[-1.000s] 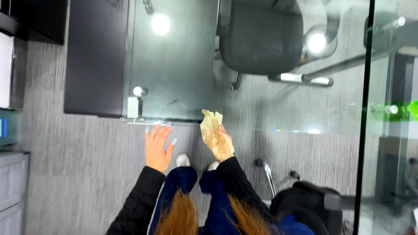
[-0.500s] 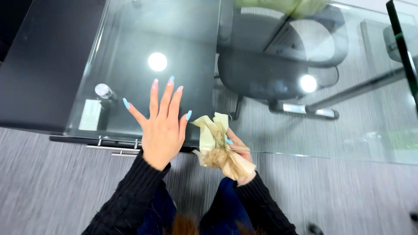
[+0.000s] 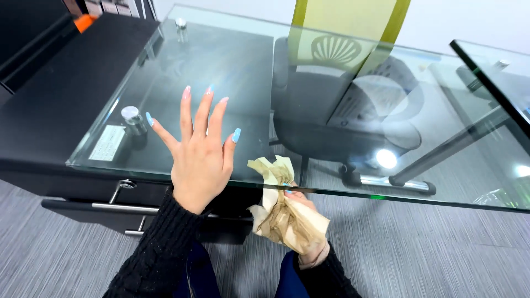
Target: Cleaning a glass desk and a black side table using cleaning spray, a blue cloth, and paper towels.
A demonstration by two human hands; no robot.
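One crumpled wad of tan paper (image 3: 284,215) sits in my right hand (image 3: 306,229), fingers closed round it, at the near edge of the glass desk top (image 3: 342,110); its upper folds poke just over the rim while the bulk hangs below the pane. My left hand (image 3: 199,157) is spread flat, fingers fanned and pale blue nails showing, over the glass near that same edge; I cannot tell whether the palm actually touches the pane.

As I judge it, wiping has barely begun: the paper is only at the edge, and the broad glass beyond shows glare spots and reflections, so nearly the whole surface is left.

A small pale rectangular sticker (image 3: 107,142) lies at the left near corner of the glass, just beside a round metal stud (image 3: 131,115). Under the pane stands a black drawer unit (image 3: 61,110) with a silver bar handle (image 3: 124,207). Through the glass I see a dark office chair (image 3: 326,127). Behind it hangs a yellow-green panel (image 3: 348,22), and an orange patch (image 3: 83,22) shows far left.
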